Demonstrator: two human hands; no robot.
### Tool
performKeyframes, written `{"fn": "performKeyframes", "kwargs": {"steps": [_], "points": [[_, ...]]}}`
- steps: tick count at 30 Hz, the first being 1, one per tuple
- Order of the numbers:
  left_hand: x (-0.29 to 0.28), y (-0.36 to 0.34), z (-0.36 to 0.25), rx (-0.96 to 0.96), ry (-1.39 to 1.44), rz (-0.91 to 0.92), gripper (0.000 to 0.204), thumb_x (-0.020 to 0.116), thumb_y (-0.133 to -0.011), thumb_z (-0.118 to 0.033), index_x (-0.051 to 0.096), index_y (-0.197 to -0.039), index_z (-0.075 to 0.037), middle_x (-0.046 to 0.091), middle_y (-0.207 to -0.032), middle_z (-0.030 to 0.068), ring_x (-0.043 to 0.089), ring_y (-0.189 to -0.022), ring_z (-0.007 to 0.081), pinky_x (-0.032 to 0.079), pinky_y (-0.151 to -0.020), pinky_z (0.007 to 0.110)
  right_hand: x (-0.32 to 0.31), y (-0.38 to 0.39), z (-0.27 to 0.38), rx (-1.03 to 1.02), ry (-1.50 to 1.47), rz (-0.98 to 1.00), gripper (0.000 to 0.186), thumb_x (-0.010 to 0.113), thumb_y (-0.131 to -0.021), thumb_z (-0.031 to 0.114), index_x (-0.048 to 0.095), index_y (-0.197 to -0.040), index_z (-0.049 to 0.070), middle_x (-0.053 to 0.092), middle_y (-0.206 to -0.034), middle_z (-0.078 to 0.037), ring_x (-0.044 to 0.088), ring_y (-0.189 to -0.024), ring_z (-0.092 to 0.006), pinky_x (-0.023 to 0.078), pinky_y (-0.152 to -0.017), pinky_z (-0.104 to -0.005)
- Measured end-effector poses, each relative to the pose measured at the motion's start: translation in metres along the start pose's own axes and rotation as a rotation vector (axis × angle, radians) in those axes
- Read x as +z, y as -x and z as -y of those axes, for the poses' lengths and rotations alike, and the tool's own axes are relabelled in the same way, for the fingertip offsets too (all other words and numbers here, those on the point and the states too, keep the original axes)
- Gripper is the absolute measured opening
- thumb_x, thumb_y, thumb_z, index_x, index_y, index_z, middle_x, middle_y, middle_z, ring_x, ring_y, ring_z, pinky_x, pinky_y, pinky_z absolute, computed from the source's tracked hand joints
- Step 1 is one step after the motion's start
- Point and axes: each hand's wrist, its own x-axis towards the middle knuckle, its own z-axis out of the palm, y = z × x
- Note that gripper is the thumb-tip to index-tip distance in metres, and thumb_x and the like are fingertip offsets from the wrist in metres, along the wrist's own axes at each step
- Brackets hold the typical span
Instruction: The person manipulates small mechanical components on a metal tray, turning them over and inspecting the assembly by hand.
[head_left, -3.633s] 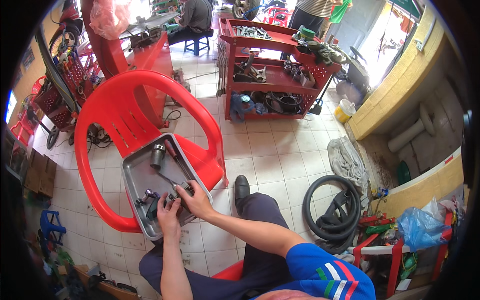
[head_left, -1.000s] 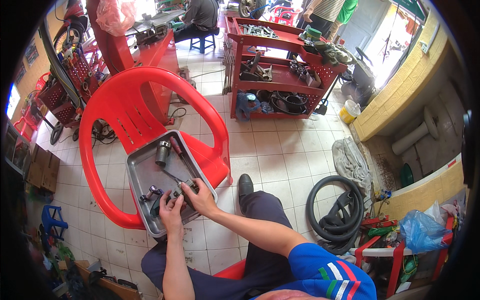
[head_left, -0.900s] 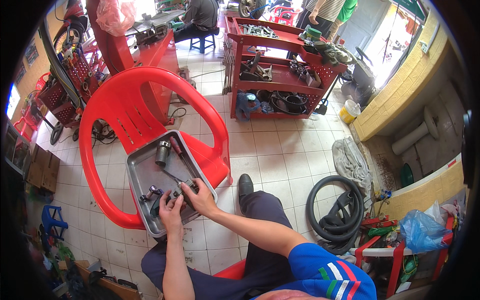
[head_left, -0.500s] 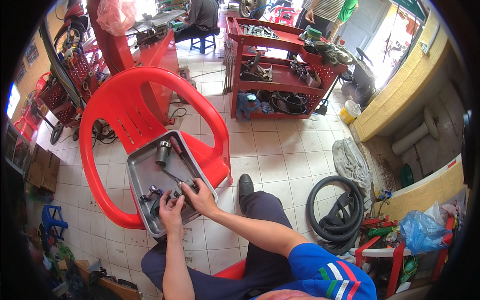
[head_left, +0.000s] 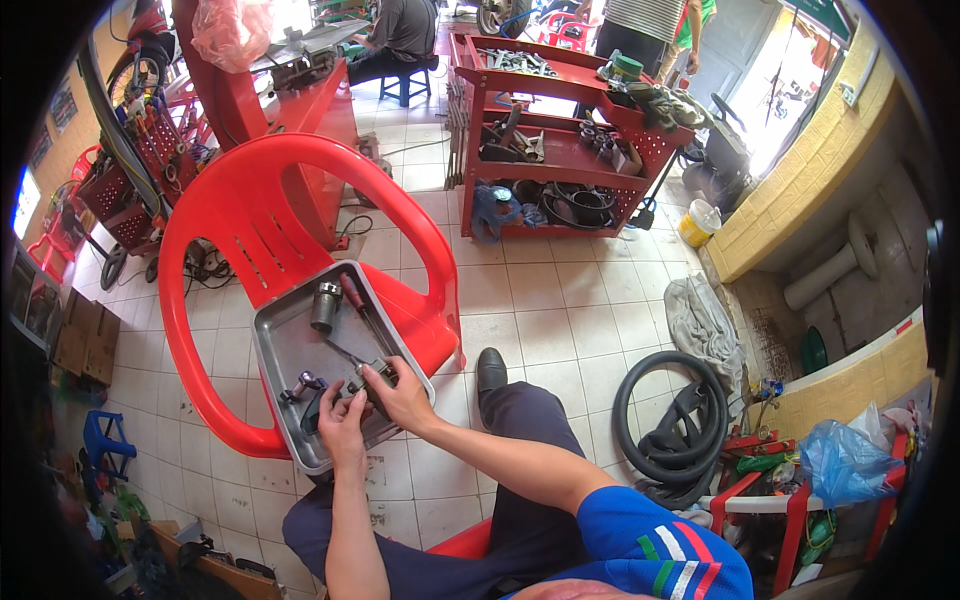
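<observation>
Over a shallow metal tray (head_left: 268, 330) on a red plastic chair (head_left: 300, 150), my two hands meet at a small greyish metal part (head_left: 375, 367), mostly hidden by fingers. My right hand (head_left: 404, 396) is closed around it, thumb on top. Close beside, my left hand (head_left: 343, 424) has its fingers curled together at the part's lower side; what they pinch is too small to make out. In the tray lie a dark metal cylinder (head_left: 326, 307), a red-handled tool (head_left: 352, 291) like a screwdriver, and a shiny small fitting (head_left: 303, 386).
Ahead stands a red tool trolley (head_left: 560, 180) loaded with tools and parts. Black rubber tyres or tubes (head_left: 670, 420) and a grey cloth (head_left: 703, 320) lie on the tiles at right. A blue stool (head_left: 108, 440) is at left. Other people are in the background.
My hands and the part in them stay almost still. In the background, a person in a striped top behind the trolley has shifted position.
</observation>
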Motion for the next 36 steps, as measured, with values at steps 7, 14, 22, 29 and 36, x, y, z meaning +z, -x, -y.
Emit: {"fn": "performKeyframes", "kwargs": {"steps": [7, 14, 22, 29, 36], "points": [[0.0, 0.0, 0.002, 0.045, -0.051, 0.011, 0.049, 0.069, -0.089, -0.006, 0.046, -0.132, -0.002, 0.066, -0.089, 0.0032, 0.064, -0.078, 0.0099, 0.051, -0.071, 0.023, 0.0, 0.0, -0.001, 0.004, 0.019, -0.01, 0.055, 0.067, -0.09, 0.044, 0.058, -0.111, -0.006, 0.065, -0.088, -0.016, 0.062, -0.082, -0.0207, 0.049, -0.074, -0.0332], [0.002, 0.0, 0.002, -0.004, 0.02, 0.028, 0.045, 0.067, -0.091, -0.007, 0.047, -0.131, -0.001, 0.066, -0.091, 0.0041, 0.064, -0.079, 0.0109, 0.053, -0.071, 0.024, 0.0, -0.004, -0.006, 0.002, 0.009, -0.018, 0.055, 0.066, -0.091, 0.044, 0.058, -0.11, -0.007, 0.064, -0.085, -0.015, 0.062, -0.08, -0.0212, 0.049, -0.072, -0.0338], [-0.005, -0.002, 0.006, -0.005, 0.087, 0.031, 0.041, 0.063, -0.092, -0.007, 0.049, -0.13, -0.002, 0.062, -0.097, 0.0038, 0.063, -0.079, 0.0115, 0.053, -0.073, 0.025, -0.001, -0.007, -0.006, 0.169, -0.034, 0.037, 0.067, 0.062, -0.09, 0.053, 0.057, -0.117, -0.008, 0.065, -0.098, -0.023, 0.064, -0.093, -0.0309, 0.049, -0.082, -0.0381], [-0.002, -0.002, 0.006, 0.043, 0.06, 0.023, 0.042, 0.066, -0.09, -0.004, 0.05, -0.128, -0.002, 0.06, -0.1, 0.0022, 0.061, -0.082, 0.0103, 0.05, -0.076, 0.024, 0.001, -0.009, -0.012, 0.188, -0.068, 0.013, 0.072, 0.061, -0.089, 0.057, 0.057, -0.118, -0.009, 0.065, -0.099, -0.023, 0.064, -0.093, -0.0299, 0.049, -0.084, -0.0371], [0.001, -0.001, 0.003, 0.017, -0.013, 0.004, 0.045, 0.072, -0.087, -0.005, 0.051, -0.126, -0.001, 0.066, -0.099, 0.0054, 0.063, -0.085, 0.0112, 0.05, -0.075, 0.024, 0.0, -0.009, -0.011, 0.206, -0.029, 0.03, 0.074, 0.06, -0.089, 0.059, 0.057, -0.118, -0.009, 0.066, -0.099, -0.023, 0.064, -0.093, -0.0297, 0.049, -0.084, -0.0371]]}}
